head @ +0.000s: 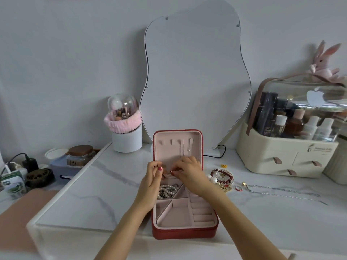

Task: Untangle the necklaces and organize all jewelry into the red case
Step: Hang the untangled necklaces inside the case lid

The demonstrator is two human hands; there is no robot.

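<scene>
The red case [185,232] lies open on the marble tabletop, its pink lid [169,149] upright with two thin chains [185,150] hanging from its hooks. A pearl necklace [167,191] fills an upper left compartment. My left hand [152,182] and my right hand [189,173] meet over the lid's lower pocket, each pinching a small item I cannot identify. Right of the case lie beaded bracelets [222,176], a red ring [238,188], small gold pieces [223,165] and a long silver chain [281,192].
A wavy mirror [195,72] leans on the wall behind the case. A cream cosmetics organiser [285,158] stands at the right, a white brush holder [126,137] at the left. Jars and boxes [56,162] sit on a lower surface further left.
</scene>
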